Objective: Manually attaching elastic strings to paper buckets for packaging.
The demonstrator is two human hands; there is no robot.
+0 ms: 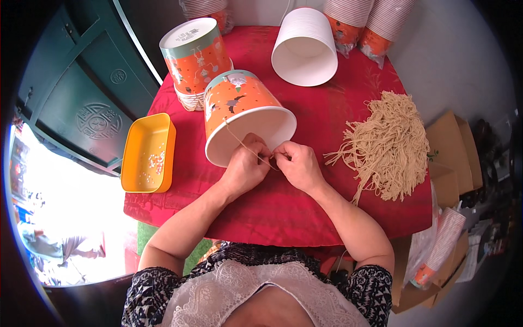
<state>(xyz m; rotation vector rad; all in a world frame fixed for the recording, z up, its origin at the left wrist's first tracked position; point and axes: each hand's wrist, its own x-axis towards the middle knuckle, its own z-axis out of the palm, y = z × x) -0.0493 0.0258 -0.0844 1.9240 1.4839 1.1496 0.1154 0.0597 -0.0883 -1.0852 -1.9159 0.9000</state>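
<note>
An orange paper bucket point(242, 101) with a dark bat print and a grey-green base lies tipped on the table, its white-rimmed mouth toward me. A beige cord point(238, 140) comes out of the bucket's side near the rim and runs across the mouth to my fingers. My left hand point(248, 166) pinches the cord in front of the opening. Right beside it, my right hand point(298, 166) is closed on the cord's end, the fingertips of both hands almost meeting. Whether a small bead sits between the fingertips is hidden.
A yellow tray point(171, 158) holding small pale and pink beads point(157, 162) stands at the left. Beige cords point(389, 147) are heaped at the right. Orange buckets point(196, 68) and a white bucket stack point(305, 49) stand behind, on a red tablecloth point(272, 218). Cardboard boxes point(449, 141) are beyond the right edge.
</note>
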